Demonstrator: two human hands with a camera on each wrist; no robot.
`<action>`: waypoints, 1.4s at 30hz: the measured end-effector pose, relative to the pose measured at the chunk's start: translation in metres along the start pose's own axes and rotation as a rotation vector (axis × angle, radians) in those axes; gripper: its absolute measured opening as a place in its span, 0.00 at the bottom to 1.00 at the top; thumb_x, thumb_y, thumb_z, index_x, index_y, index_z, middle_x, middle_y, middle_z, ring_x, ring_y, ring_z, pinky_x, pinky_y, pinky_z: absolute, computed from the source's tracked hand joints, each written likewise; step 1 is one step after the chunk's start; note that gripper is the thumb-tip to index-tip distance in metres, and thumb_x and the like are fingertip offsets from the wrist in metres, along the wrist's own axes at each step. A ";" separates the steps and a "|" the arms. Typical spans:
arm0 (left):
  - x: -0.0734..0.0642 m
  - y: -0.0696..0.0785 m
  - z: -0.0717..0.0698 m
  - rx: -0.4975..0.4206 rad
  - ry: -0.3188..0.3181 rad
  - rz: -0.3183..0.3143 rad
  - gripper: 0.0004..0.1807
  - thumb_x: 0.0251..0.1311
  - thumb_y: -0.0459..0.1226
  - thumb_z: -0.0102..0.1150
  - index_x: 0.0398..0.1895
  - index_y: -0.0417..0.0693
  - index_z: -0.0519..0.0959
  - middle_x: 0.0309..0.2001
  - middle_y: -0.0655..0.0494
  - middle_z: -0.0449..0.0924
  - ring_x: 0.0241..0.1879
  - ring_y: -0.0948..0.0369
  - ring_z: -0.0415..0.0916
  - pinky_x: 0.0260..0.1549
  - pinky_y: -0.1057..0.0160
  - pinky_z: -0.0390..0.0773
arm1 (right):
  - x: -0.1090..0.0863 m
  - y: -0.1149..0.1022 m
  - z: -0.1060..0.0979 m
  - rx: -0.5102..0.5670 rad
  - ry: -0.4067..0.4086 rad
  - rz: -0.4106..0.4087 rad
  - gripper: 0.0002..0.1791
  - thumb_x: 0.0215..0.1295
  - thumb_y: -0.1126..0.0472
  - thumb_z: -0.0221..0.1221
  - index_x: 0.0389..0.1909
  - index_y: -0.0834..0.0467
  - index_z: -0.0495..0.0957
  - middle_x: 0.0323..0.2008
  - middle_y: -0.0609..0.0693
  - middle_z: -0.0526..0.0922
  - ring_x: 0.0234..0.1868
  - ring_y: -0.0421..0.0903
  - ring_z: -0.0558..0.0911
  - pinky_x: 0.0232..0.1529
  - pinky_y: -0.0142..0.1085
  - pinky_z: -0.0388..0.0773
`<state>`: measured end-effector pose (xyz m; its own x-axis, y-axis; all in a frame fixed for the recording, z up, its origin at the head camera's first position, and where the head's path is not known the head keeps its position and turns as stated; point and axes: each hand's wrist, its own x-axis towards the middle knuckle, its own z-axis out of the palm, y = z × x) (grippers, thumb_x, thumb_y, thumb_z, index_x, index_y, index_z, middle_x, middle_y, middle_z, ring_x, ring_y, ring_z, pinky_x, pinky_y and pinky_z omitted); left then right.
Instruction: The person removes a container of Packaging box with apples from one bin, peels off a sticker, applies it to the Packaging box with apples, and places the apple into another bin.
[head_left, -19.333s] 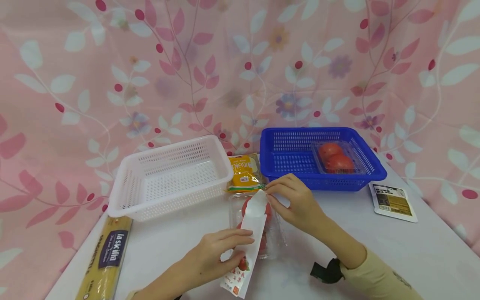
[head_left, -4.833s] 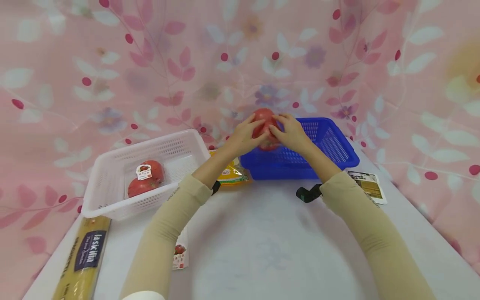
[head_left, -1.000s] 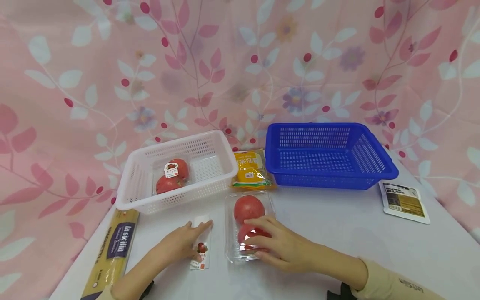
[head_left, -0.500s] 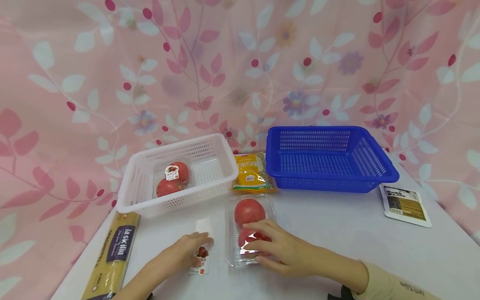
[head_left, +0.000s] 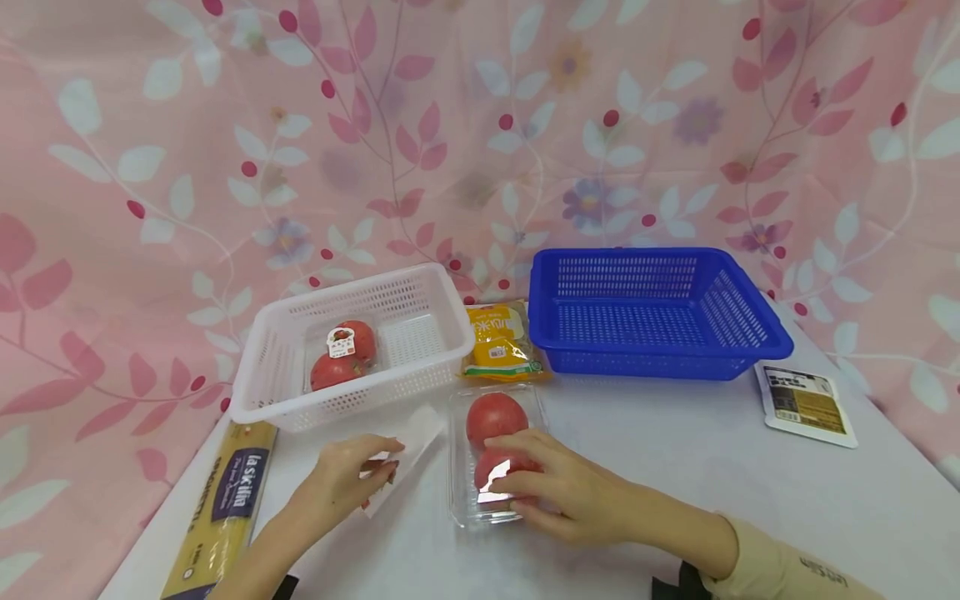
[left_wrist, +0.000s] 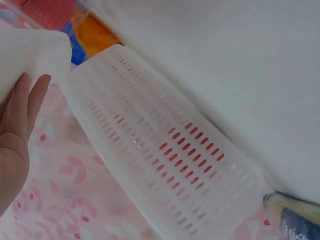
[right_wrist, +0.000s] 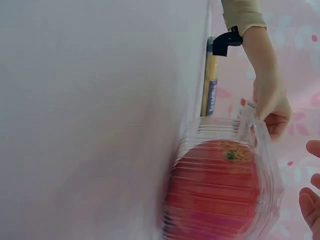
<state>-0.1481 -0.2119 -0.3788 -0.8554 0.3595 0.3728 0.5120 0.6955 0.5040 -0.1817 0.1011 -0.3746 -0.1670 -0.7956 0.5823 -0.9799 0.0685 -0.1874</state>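
My left hand point(head_left: 341, 479) pinches a white paper label strip point(head_left: 422, 429), tilted above the table left of a clear plastic box point(head_left: 459, 492). In the left wrist view, two fingers point(left_wrist: 22, 100) show against the back of the strip point(left_wrist: 45, 50). Inside the lidded box are two red tomatoes point(head_left: 497, 421), one partly hidden by my right hand point(head_left: 577, 492). That hand rests over the box's near half, fingers spread on the lid. The right wrist view shows a tomato point(right_wrist: 215, 185) through the ribbed plastic, with right fingertips point(right_wrist: 310, 205) at the edge.
A white basket point(head_left: 255, 400) holds another box of tomatoes point(head_left: 341, 371) bearing a label. Behind the near box lie a yellow food bag point(head_left: 498, 342) and a blue basket point(head_left: 660, 362). Spaghetti point(head_left: 225, 500) lies at left, a flat white-and-brown packet point(head_left: 806, 404) at right.
The left hand has lifted and turned the label strip, which lay flat beneath its fingers a second ago. The right hand and the box beneath it have stayed in place.
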 end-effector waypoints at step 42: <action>0.049 0.084 0.009 -0.344 0.161 0.310 0.13 0.42 0.21 0.64 0.33 0.41 0.81 0.32 0.52 0.82 0.32 0.60 0.80 0.29 0.69 0.79 | 0.042 -0.002 -0.008 -0.046 0.284 0.151 0.08 0.51 0.67 0.65 0.32 0.54 0.79 0.41 0.47 0.77 0.46 0.43 0.73 0.48 0.33 0.73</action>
<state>-0.1476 -0.1305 -0.3256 -0.6496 0.3979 0.6478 0.7599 0.3157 0.5682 -0.1879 0.0723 -0.3428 -0.3287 -0.5752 0.7491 -0.9444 0.2053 -0.2568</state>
